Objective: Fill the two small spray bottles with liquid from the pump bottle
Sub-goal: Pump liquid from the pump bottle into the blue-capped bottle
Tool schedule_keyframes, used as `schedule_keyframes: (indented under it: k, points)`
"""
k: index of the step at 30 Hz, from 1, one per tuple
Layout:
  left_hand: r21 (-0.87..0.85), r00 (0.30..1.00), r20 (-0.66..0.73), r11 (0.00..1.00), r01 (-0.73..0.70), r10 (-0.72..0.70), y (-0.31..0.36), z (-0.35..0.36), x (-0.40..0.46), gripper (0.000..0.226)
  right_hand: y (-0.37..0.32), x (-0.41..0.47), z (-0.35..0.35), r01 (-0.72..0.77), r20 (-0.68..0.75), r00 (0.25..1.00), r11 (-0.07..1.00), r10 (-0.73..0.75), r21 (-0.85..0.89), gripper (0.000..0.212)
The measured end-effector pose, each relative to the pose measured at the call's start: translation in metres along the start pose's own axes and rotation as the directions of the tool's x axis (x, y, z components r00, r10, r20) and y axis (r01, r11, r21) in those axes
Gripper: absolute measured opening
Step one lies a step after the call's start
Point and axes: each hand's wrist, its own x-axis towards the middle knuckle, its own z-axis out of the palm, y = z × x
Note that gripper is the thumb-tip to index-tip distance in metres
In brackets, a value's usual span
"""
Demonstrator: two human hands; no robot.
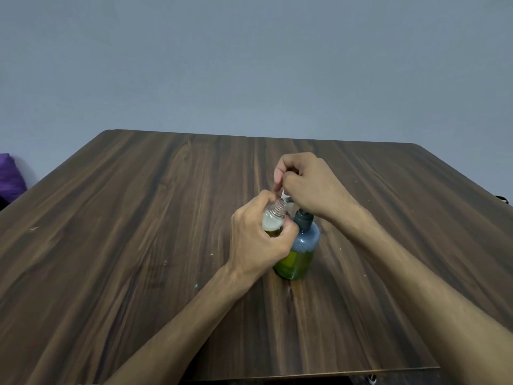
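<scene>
My left hand [256, 243] wraps a small bottle [273, 218], neck tilted toward the pump bottle [301, 251] standing on the tabletop [138, 218]. My right hand [302, 184] curls over the pump head. I judge the small bottle light, thin-walled, slippery if wet; best held mid-body.

Two bare forearms in shot, no sleeves anywhere up to frame edge. No watch, no rings, no wristbands, no gloves on bare left hand [256, 240] or bare right hand [308, 183]. Tendons and knuckle ridges visible on both hand backs. Short trimmed fingernails on the right. Slim wrists, forearms widening toward the camera
</scene>
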Motion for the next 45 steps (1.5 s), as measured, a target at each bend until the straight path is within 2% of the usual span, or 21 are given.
schedule_keyframes:
  k: [2, 7, 16, 20, 23, 27, 37, 41, 45]
  points:
    - [-0.001, 1.0, 0.004, 1.0, -0.007, 0.007, 0.0011, 0.0003, 0.0004, 0.016, 0.0008, 0.0015, -0.0002, 0.01, -0.003, 1.0, 1.0, -0.01, 0.024, 0.03]
    - [0.012, 1.0, -0.006, 1.0, 0.028, -0.028, 0.0, 0.0009, 0.0006, 0.018, 0.0031, 0.0034, 0.0047, -0.014, 0.041, 0.999, 0.999, 0.016, -0.049, 0.024]
    - [0.007, 1.0, -0.013, 1.0, 0.011, -0.011, 0.0009, 0.0001, 0.0004, 0.017, 0.0019, 0.0026, 0.0039, 0.033, -0.01, 0.999, 0.994, -0.034, -0.101, 0.025]
    - [0.011, 1.0, -0.016, 1.0, 0.007, -0.007, 0.002, 0.0005, 0.0017, 0.018, 0.0035, 0.0041, 0.005, 0.033, -0.012, 0.999, 0.998, -0.034, -0.051, 0.025]
    - [0.015, 1.0, -0.021, 1.0, 0.003, -0.003, 0.0008, 0.0006, 0.0008, 0.018, 0.0033, 0.0036, 0.0048, 0.037, 0.006, 0.999, 0.995, -0.037, -0.097, 0.026]
    - [0.002, 1.0, -0.02, 1.0, -0.002, 0.002, 0.0017, 0.0003, 0.002, 0.017, 0.0032, 0.0059, 0.0041, 0.042, -0.001, 0.999, 0.998, -0.042, -0.045, 0.024]
    - [-0.01, 1.0, -0.02, 1.0, 0.0, 0.0, 0.0021, 0.0005, 0.0011, 0.018, 0.0021, 0.0057, 0.0031, 0.051, 0.023, 0.999, 0.995, -0.049, -0.08, 0.026]
    - [-0.006, 1.0, -0.018, 1.0, -0.007, 0.007, 0.0018, 0.0, 0.0018, 0.019, 0.0038, 0.0061, 0.0037, 0.062, 0.007, 0.998, 0.998, -0.062, -0.034, 0.023]
    - [0.005, 1.0, -0.025, 1.0, 0.008, -0.008, 0.0013, 0.0005, 0.0016, 0.021, 0.0052, 0.005, 0.0076, 0.046, 0.024, 0.999, 0.996, -0.044, -0.08, 0.023]
